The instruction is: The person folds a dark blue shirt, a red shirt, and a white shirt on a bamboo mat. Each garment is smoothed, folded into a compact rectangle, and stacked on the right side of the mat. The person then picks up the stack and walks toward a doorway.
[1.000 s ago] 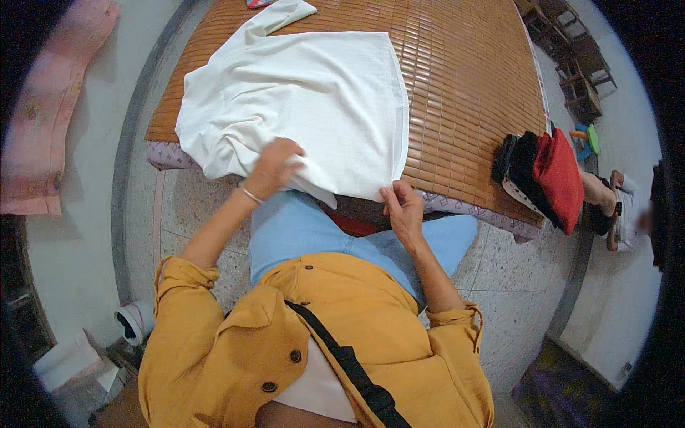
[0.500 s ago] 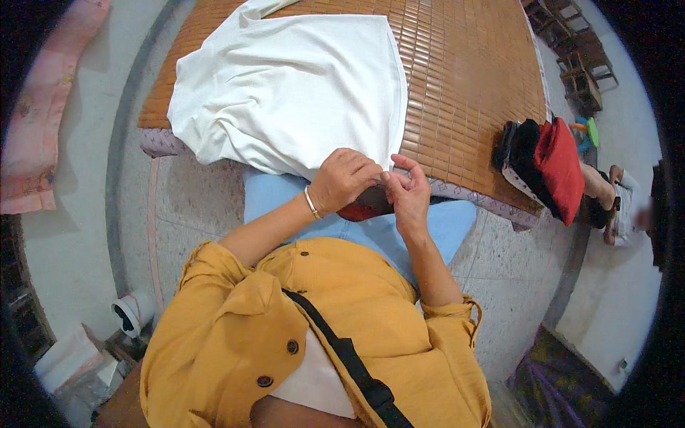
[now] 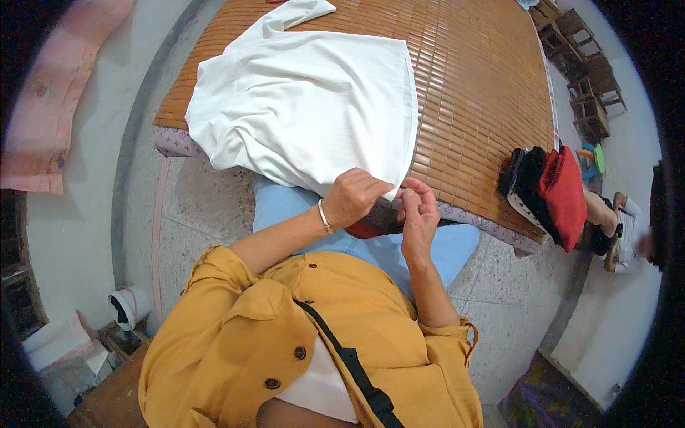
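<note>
A white short-sleeved shirt (image 3: 307, 100) lies rumpled across the mat, its hem to the right and its near side hanging over the bed's edge. At the near corner of that hem, my left hand (image 3: 349, 198) is closed with thumb and forefinger pinching the cloth. My right hand (image 3: 419, 220) meets it from the other side, its thumb and curled fingers at the same corner. The exact contact of the right fingertips is too small to see fully. Both hands are just above my lap, in front of the bed.
A brown bamboo mat (image 3: 474, 107) covers the bed. Folded clothes, with a red one (image 3: 562, 200) outermost, are stacked at its right corner. Beyond them another person (image 3: 622, 232) is partly visible. Wooden stools (image 3: 589, 107) stand far right. A white bucket-like container (image 3: 130, 308) is on the floor at left.
The view has shifted, so the bed and shirt appear lower and slightly to the right. Both hands remain at the hem's corner, with the right fingertips slightly farther from the left ones.
</note>
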Demonstrator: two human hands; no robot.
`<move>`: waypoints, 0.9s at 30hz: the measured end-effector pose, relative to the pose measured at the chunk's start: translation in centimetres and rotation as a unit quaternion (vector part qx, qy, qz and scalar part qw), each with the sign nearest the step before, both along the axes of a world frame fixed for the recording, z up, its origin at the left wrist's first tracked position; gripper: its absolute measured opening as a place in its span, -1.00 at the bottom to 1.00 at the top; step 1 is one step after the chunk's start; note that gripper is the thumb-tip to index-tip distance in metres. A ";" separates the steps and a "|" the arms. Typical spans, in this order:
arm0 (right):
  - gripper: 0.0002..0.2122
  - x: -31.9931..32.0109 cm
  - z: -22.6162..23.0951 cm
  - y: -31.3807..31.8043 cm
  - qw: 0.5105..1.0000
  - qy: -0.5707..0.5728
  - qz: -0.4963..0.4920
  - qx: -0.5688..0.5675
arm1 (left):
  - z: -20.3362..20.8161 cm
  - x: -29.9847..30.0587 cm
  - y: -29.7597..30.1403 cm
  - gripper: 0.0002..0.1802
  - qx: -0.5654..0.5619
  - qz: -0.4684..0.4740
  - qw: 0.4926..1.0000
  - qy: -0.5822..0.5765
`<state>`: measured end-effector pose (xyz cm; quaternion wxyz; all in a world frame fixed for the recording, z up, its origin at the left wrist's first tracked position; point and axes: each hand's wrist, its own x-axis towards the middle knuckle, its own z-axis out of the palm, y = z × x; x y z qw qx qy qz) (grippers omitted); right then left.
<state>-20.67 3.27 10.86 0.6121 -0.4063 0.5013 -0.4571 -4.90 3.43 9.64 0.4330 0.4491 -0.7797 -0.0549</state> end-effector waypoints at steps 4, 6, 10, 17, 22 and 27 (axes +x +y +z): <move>-0.76 -0.2 0.0 -0.5 1.000 0.003 0.017 -0.007 | 1.1 0.3 0.9 -0.81 0.023 -0.004 1.000 -0.018; -0.72 -0.3 -0.1 -0.8 0.999 0.036 0.024 0.011 | 1.7 0.1 1.2 -0.81 0.026 -0.015 0.999 -0.010; -0.57 0.2 -0.1 -1.9 0.991 0.080 0.104 -0.001 | 2.3 -0.5 1.9 -0.80 0.066 -0.040 0.997 0.030; -0.55 0.6 0.0 -2.1 0.988 -0.062 0.127 0.059 | 1.2 0.2 2.0 -0.80 0.405 0.040 0.843 0.351; -0.62 0.7 -0.4 -1.4 0.995 -0.039 0.089 -0.025 | 1.5 1.3 0.9 -0.79 0.392 0.046 0.828 0.398; -0.71 1.3 -0.5 -0.3 0.994 0.066 0.027 -0.088 | 3.0 1.3 1.0 -0.83 0.342 0.087 0.886 0.299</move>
